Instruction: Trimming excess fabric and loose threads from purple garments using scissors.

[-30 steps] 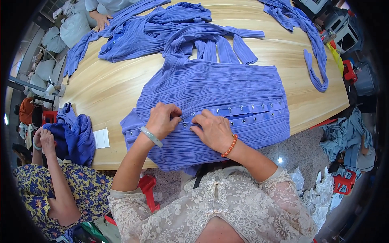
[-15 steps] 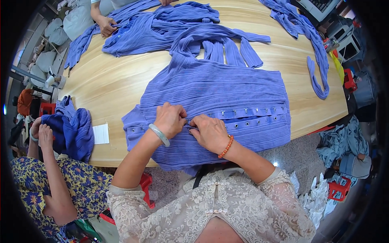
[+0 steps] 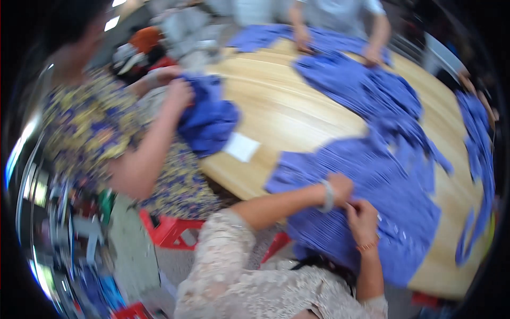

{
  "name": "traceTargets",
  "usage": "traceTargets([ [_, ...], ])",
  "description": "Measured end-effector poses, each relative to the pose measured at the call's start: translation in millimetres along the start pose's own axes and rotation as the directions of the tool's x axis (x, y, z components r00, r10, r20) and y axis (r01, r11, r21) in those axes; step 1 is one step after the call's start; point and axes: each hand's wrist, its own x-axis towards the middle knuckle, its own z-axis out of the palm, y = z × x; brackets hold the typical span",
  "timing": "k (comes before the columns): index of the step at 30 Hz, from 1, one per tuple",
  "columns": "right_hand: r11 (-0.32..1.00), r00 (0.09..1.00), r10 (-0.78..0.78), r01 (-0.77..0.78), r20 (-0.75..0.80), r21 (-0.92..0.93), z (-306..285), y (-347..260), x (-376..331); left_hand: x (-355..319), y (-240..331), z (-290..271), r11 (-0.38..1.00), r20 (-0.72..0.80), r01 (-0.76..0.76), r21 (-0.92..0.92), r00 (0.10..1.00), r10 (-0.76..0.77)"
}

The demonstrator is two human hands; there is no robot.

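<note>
A blue-purple ribbed shirt (image 3: pixel 313 231) lies spread at the near edge of the table, its surface smeared by motion. Both my hands meet on its front. My left hand (image 3: pixel 340 189), with a pale bangle at the wrist, has its fingers closed on the cloth. Close beside it, my right hand (image 3: pixel 364 222), above an orange bead bracelet, pinches the shirt too, the fingertips almost touching those of the left. Small shiny fasteners run along the front to the right of my hands. What lies between the fingertips is too blurred to make out.
On the pale wooden table (image 3: pixel 265 87) lie more purple garments (image 3: pixel 361 87) and a white paper (image 3: pixel 241 147). A co-worker at the left holds a darker blue garment (image 3: pixel 210 114); another stands across, hands on cloth. Red stools (image 3: pixel 172 231) stand below.
My view has swung left, so the table and shirt appear farther right and turned. The co-worker at the left shows more fully. My hands stay together on the shirt front.
</note>
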Motion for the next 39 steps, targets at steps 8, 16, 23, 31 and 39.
traceTargets([
  [8, 1.000, 0.990, -0.028, 0.025, 0.139, 0.018, -1, 13, 20, -6, 2, -2, 0.983, -0.020, 0.057, -0.174, 0.998, -0.061],
  [16, 0.985, 0.949, 0.049, -0.097, 0.310, 0.142, -8, 25, 39, 16, -7, 6, 0.969, -0.037, 0.090, -0.229, 0.994, -0.101],
  [23, 0.960, 0.939, -0.011, -0.087, 0.343, 0.267, -9, 36, 41, 24, -14, 18, 0.966, -0.066, 0.037, -0.255, 0.996, -0.056],
  [31, 0.964, 0.938, 0.001, -0.093, 0.347, 0.248, -9, 43, 37, 15, -10, 12, 0.970, -0.079, 0.014, -0.242, 0.996, -0.034],
  [39, 0.964, 0.947, 0.057, -0.135, 0.316, 0.229, -8, 24, 35, 26, -21, 19, 0.961, -0.072, -0.022, -0.275, 0.997, 0.003],
])
